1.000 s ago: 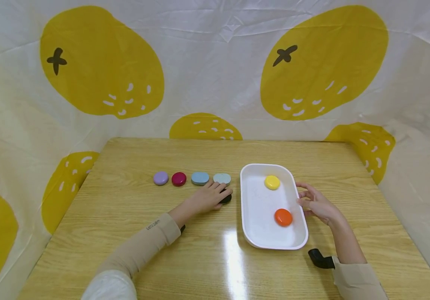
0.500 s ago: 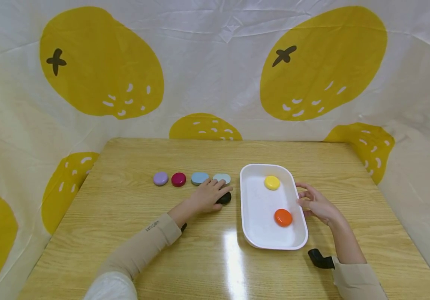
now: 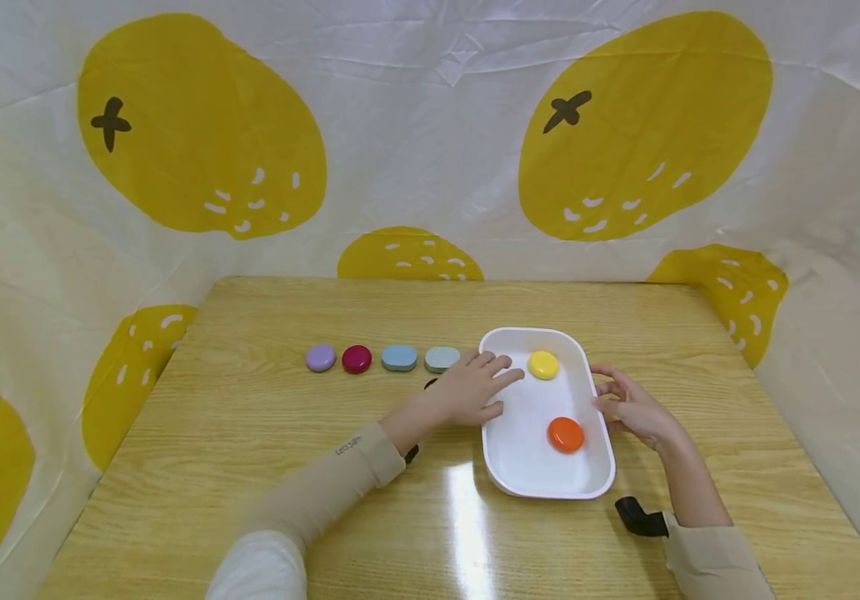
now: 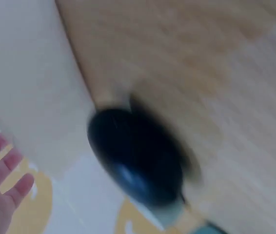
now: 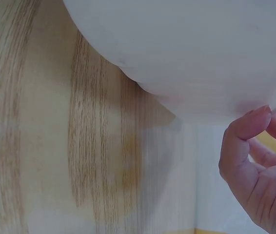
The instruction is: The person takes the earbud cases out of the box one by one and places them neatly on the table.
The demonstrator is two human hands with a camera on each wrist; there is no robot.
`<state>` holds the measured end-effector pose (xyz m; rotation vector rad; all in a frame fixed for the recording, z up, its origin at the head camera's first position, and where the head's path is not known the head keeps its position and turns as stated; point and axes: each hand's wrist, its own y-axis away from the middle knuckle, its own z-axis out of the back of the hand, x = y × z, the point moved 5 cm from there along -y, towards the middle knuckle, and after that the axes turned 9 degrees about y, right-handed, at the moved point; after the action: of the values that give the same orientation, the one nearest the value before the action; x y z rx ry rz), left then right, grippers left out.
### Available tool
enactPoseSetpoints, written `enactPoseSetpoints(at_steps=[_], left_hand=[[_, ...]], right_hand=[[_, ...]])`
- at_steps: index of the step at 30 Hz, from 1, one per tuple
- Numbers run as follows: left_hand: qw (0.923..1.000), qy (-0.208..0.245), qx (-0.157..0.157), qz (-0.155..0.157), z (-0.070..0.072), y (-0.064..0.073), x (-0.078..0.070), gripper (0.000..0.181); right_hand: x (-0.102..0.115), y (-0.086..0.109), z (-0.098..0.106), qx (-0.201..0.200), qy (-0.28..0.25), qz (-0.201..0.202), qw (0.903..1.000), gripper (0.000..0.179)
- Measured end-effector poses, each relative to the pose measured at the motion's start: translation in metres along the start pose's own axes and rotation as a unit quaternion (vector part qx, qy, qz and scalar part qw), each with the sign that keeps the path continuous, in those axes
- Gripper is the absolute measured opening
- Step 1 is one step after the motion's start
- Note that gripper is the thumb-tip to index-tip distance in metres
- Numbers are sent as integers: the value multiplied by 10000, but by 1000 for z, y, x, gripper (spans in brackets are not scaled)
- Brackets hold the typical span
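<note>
My left hand (image 3: 471, 387) reaches over the left rim of a white plastic tray (image 3: 523, 479), its fingers spread and holding nothing. Behind that hand, only a dark sliver of a glossy black oval piece (image 3: 431, 383) shows on the table in the head view. The left wrist view shows the black oval piece (image 4: 135, 156) larger and blurred, apart from the fingers. My right hand (image 3: 636, 408) pinches the tray's right rim between thumb and fingers, also seen in the right wrist view. Inside the tray lie a yellow round piece (image 3: 543, 365) and an orange round piece (image 3: 566, 435).
Left of the tray, a row on the wooden table (image 3: 287, 500) holds a lilac round piece (image 3: 321, 357), a crimson round piece (image 3: 357, 359), a blue oblong piece (image 3: 399, 358) and a pale green oblong piece (image 3: 442, 359). A fruit-print cloth (image 3: 415, 133) hangs behind.
My left hand has moved right, off the black oval piece and over the tray's left rim. That piece stays on the table. The right hand and tray hold still.
</note>
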<state>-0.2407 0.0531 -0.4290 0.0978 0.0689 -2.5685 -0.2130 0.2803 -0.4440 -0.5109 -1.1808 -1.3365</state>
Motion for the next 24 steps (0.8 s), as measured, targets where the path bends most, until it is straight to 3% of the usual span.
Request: enactPoseSetpoints(at_steps=[12,24], left_hand=[[9946,-468,452,-814,-32,-42,-58,51],[9882,-683,802,-1114,-48,-57,-78,50]], right_hand=[[-1,-1,1,51,-39,35,10000,63],[-2,-2,2,45,-93,78,9999,61]])
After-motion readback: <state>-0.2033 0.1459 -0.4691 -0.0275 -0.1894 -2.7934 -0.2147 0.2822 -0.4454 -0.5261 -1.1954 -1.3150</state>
